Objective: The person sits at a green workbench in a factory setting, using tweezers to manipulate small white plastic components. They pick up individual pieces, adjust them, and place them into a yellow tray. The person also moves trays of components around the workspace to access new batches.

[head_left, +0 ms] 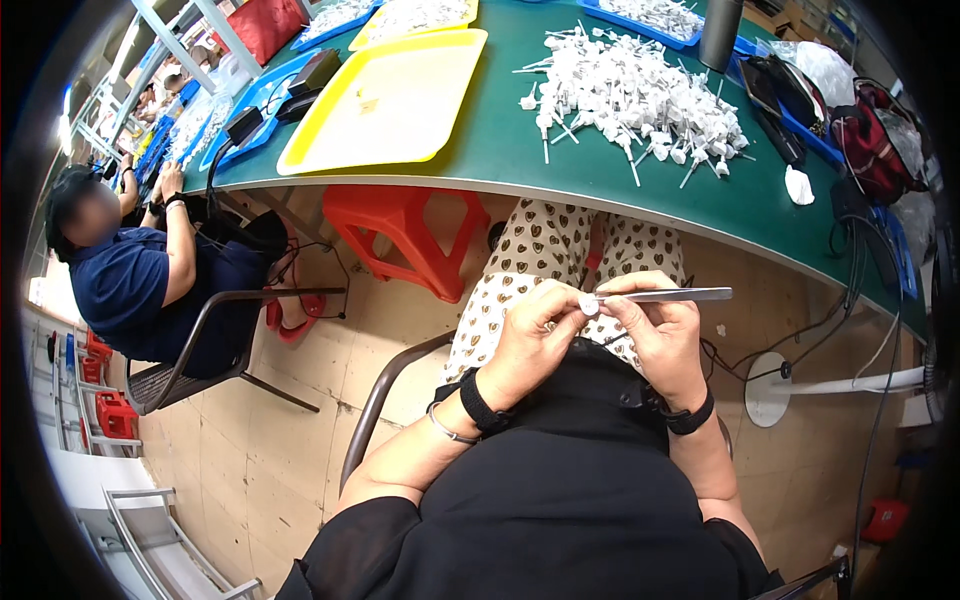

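Note:
Above my lap, my two hands meet at a small white part (589, 304). The fingers of my left hand (535, 335) pinch this part from its left side. My right hand (665, 340) is closed around metal tweezers (705, 294), whose blunt end sticks out to the right. The tweezers' tips lie at the white part, partly covered by my fingers; whether they grip it I cannot tell. Beyond my knees, a heap of similar white parts with thin stems (640, 100) lies loose on the green table (490, 150).
Left of the heap lies a yellow tray (380, 110), with a blue tray (240, 130) beyond it. A dark cylinder (720, 35) and a dark red bag (880, 150) stand at right. Under the table is a red stool (400, 230); a seated person (150, 260) works at left.

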A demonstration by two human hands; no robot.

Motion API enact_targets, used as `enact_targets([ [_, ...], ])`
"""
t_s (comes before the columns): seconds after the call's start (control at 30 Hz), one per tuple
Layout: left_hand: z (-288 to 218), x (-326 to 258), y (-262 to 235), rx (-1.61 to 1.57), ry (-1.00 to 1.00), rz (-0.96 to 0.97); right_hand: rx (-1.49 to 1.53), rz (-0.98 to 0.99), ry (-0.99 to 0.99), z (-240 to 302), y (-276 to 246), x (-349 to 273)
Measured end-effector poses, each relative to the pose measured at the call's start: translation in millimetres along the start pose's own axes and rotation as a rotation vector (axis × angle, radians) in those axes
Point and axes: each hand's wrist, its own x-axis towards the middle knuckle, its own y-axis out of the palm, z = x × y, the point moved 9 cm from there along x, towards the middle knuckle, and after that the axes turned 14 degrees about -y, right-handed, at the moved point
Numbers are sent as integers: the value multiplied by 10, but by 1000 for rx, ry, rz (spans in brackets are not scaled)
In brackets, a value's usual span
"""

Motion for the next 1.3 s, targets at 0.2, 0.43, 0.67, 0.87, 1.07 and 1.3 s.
enact_targets([
  [0.2,-41,-10,-45,-34,18,-65,22,-24,36,-65,10,-34],
  [0.43,-61,-16,-28,15,38,-58,3,-39,30,-79,-3,-37],
  [0.67,-9,32,-6,-40,-29,-43,107,-48,187,-219,-44,-10],
  [0.87,-56,113,-10,-25,11,-66,180,-109,156,-227,-51,24],
  [1.07,-28,65,-20,-43,-51,-59,83,-80,124,-254,-41,-18],
  [1.3,-51,47,-38,-37,-11,-58,68,-76,84,-190,-12,-5],
])
